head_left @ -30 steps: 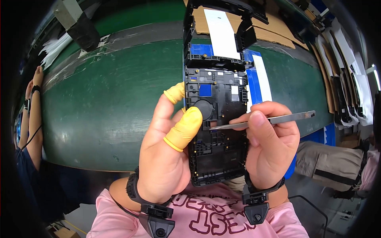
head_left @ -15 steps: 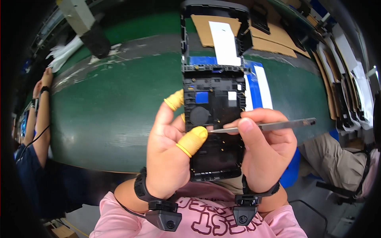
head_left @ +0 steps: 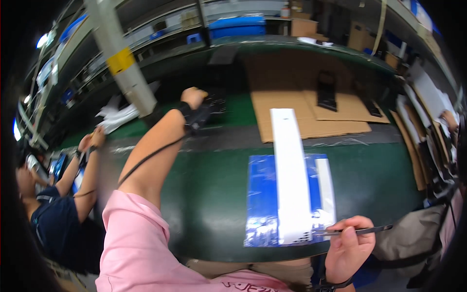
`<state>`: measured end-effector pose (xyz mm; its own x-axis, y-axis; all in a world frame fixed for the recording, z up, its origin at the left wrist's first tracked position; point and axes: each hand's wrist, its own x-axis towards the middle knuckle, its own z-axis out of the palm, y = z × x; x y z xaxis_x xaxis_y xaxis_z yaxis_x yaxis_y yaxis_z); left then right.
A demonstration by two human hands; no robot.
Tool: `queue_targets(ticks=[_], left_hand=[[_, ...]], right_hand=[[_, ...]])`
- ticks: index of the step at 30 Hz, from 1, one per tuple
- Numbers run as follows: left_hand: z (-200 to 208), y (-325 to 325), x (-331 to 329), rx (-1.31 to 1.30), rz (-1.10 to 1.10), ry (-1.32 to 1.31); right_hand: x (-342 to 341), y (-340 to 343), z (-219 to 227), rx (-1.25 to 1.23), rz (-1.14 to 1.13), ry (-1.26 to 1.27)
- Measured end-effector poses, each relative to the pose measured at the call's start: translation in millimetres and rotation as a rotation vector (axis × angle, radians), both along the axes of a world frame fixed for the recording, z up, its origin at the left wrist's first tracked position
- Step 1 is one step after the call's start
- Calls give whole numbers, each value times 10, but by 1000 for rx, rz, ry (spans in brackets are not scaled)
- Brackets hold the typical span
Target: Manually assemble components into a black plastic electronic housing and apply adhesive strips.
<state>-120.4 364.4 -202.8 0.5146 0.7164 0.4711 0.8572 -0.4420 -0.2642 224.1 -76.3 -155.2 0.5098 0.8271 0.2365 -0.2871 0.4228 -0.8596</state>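
My left arm stretches far forward, and my left hand, a yellow finger cot on it, is closed at the edge of a black plastic housing on the far side of the bench. That area is dark and blurred, so the grip shows only in part. Closer in, my right hand pinches metal tweezers, whose tips point left. They reach the lower end of a long white strip with small dark marks near its bottom. The strip lies over a blue sheet in clear film.
Brown cardboard lies at the back, with a black frame on it. A post rises at the left, near white wrapping. A co-worker sits at the left. Upright cardboard sheets stand at the right.
My left hand has carried the black housing from in front of me to the far left of the bench. My right hand, still holding the tweezers, has moved lower. The view has tipped up.
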Motion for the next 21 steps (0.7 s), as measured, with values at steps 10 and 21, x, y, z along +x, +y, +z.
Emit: queue_targets(ticks=[10, 21], left_hand=[[355, 272, 3482, -393, -1, -523], [136, -152, 3688, -345, -97, -938]], right_hand=[[391, 72, -24, -124, -111, -43], [409, 102, -330, -175, -126, -102]])
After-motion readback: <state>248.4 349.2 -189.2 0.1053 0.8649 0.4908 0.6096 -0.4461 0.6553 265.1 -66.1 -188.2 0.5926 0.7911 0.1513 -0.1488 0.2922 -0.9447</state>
